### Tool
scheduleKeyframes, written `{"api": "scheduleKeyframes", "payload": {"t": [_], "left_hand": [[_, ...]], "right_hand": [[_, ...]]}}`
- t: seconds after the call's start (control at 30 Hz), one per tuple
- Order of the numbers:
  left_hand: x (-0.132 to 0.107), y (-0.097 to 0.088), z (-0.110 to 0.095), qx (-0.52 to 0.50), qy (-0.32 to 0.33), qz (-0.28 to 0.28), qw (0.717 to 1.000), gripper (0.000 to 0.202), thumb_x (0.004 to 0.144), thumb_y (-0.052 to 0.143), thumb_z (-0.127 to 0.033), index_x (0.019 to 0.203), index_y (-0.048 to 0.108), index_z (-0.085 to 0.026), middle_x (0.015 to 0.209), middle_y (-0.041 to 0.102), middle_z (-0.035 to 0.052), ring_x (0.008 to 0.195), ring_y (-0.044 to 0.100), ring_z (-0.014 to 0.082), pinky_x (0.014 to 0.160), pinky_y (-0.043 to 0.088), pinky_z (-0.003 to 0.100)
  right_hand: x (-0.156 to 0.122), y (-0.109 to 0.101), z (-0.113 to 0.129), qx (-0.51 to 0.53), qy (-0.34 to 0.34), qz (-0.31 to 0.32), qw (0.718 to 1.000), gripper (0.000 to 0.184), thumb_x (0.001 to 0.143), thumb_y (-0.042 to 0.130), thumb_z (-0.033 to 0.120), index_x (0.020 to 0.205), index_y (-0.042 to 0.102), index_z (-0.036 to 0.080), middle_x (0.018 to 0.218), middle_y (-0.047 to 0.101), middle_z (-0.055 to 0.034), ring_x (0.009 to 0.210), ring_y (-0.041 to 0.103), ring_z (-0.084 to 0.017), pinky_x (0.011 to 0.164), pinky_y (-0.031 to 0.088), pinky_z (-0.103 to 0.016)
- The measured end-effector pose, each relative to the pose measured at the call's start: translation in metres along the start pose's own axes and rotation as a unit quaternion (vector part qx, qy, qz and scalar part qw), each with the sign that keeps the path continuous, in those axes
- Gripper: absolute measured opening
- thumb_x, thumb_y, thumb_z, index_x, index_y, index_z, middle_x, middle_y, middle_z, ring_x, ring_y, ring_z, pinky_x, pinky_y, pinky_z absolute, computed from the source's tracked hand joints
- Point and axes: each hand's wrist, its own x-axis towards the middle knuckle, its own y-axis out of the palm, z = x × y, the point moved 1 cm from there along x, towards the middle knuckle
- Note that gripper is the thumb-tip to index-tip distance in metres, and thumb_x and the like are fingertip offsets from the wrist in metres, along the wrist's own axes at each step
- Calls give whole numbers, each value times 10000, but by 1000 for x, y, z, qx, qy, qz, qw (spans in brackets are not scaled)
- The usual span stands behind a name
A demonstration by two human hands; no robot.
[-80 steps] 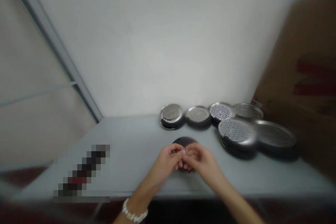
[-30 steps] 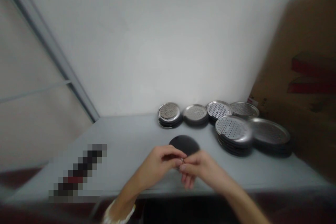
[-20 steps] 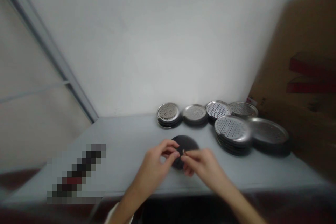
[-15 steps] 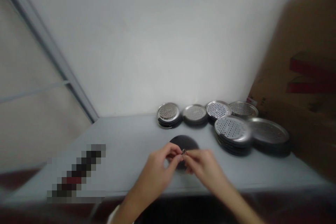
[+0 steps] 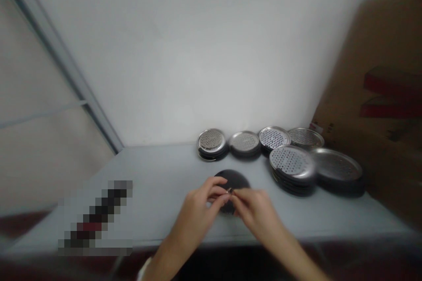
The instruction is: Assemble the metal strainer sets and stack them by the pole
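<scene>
Above a black disc [image 5: 234, 178] on the table, my left hand [image 5: 202, 204] and my right hand [image 5: 253, 205] meet at their fingertips. Between them is a tiny dark, shiny ring-like piece [image 5: 230, 191], too small to name. Thumb and finger of each hand pinch it from either side. The left hand's other fingers curl loosely over the disc. Both hands partly hide the disc's near side. Right of the hands stands a stack of round metal graters with dark rims [image 5: 293, 162].
More round grater stacks stand along the wall: one at the left [image 5: 212, 140], one beside it [image 5: 244, 142], another farther right [image 5: 274, 137]. A wider stack [image 5: 338, 164] sits near a large cardboard box [image 5: 372, 74]. A pixelated dark patch [image 5: 102, 210] covers the table's left.
My left fingers have lifted and straightened slightly, and the small piece has turned a little between the fingertips. The graters and the disc have stayed put.
</scene>
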Motion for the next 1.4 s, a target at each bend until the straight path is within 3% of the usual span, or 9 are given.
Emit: {"api": "scheduleKeyframes", "payload": {"t": [0.17, 0.3, 0.57, 1.4], "left_hand": [[2, -3, 2, 49, 28, -1, 998, 85, 887, 682, -236, 951, 737, -236, 924, 818, 1, 837, 779, 185, 799, 598, 243], [2, -2, 0, 89, 74, 16, 993, 138, 906, 656, -191, 935, 779, -248, 938, 818, -2, 858, 762, 179, 844, 574, 248], [2, 5, 1, 66, 120, 19, 990, 140, 908, 629, -171, 866, 752, -223, 906, 784, 39, 860, 732, 185, 824, 571, 262], [3, 12, 0, -2, 25, -4, 1000, 89, 825, 674, -152, 752, 694, -197, 760, 752, -1, 728, 710, 150, 741, 564, 232]], "right_hand": [[-1, 1, -4, -26, -9, -16, 999, 336, 1018, 489, 271, 762, 688, 185, 671, 703, -51, 598, 627, -168, 587, 357, -249], [-1, 1, -7, -51, -16, -29, 998, 322, 1013, 503, 245, 751, 680, 184, 656, 688, -43, 579, 614, -163, 587, 350, -250], [-2, 4, -7, -88, -40, -52, 994, 264, 967, 511, 149, 770, 682, 184, 703, 700, -49, 617, 635, -172, 589, 345, -260], [-6, 9, -10, -93, -66, -77, 991, 280, 963, 468, 152, 758, 655, 191, 682, 676, -50, 597, 618, -169, 572, 350, -262]]}}
